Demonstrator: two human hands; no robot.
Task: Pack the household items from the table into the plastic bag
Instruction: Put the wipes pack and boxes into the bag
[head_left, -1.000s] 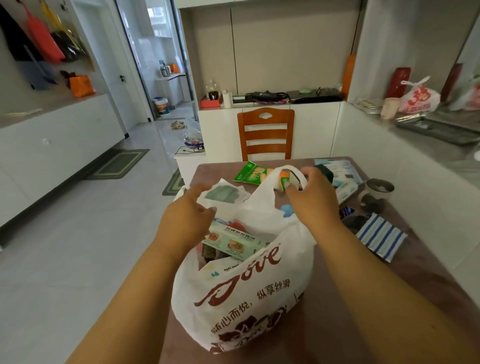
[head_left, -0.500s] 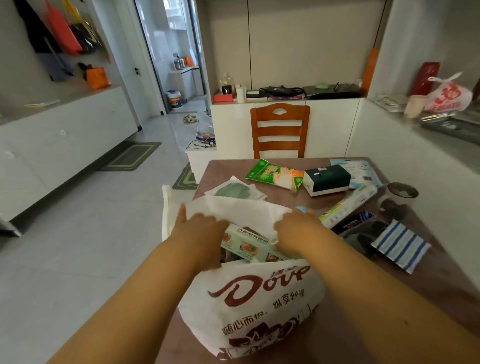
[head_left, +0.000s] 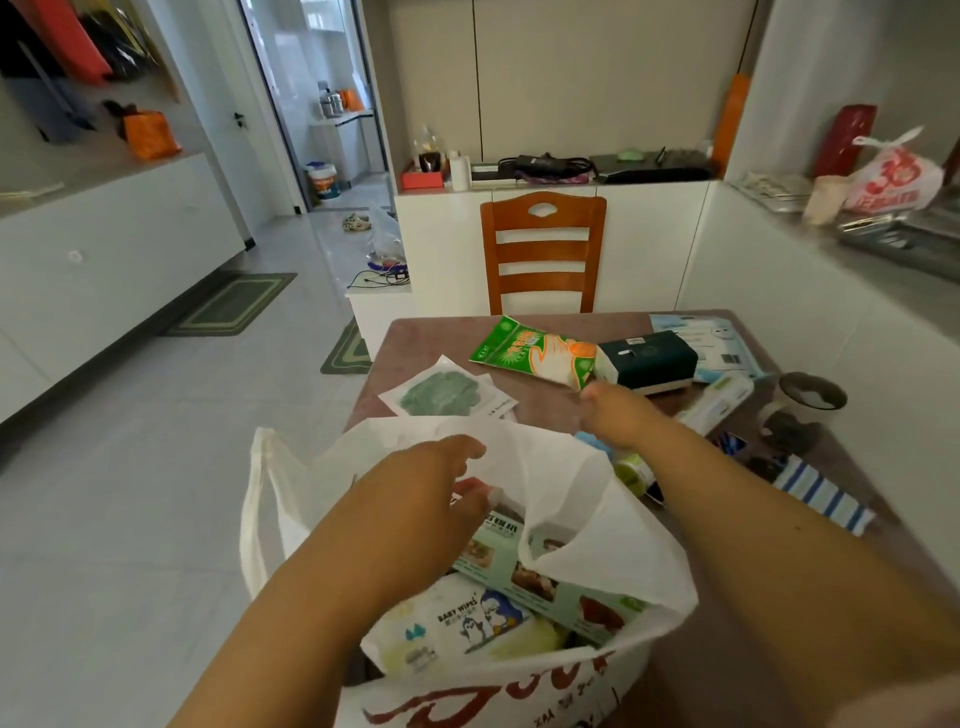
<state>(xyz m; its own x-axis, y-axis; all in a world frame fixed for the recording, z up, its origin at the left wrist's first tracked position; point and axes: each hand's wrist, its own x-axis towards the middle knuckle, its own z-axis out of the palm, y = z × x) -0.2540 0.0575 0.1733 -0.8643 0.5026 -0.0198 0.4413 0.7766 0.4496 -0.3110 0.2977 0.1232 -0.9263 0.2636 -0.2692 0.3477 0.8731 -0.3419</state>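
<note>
Plastic bag (head_left: 597, 525): your white bag with red lettering sits open-mouthed at the near edge of the worktop, its rim slack and folded.
Baby wipes pack (head_left: 457, 623): you see it lying inside the bag, white with penguin print.
Long green box (head_left: 540, 577): it lies slanted inside the bag, above the wipes.
Green glove packet (head_left: 530, 351): it lies flat on the far side, touching the dark box.
Dark green box (head_left: 649, 358): it rests on its side, beside the packet.
Green pad sachet (head_left: 441, 397): it lies flat just beyond your bag.
Striped cloth (head_left: 821, 496): blue and white, it lies folded to the right.
</note>
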